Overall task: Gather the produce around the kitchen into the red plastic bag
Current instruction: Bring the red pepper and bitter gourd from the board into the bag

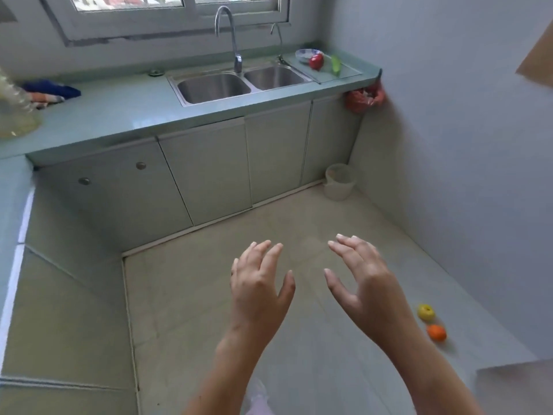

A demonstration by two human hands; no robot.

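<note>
My left hand (257,292) and right hand (362,283) hover empty, fingers spread, the red plastic bag (363,98) hanging well beyond them rightward, a yellow fruit (426,312) and an orange (436,333) on the floor (194,295) to their right.

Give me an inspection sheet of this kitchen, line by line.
surface: green counter with a sink.
job's things: red bag hangs below the counter's right end; red fruit and green vegetable on the glass board; yellow fruit and orange fruit on the floor.
clutter: bowl, blue cloth, plastic bottle on the counter; white bucket on the floor.
grips: left hand and right hand open, empty.
cables: nothing seen.
surroundings: window above faucet.
</note>
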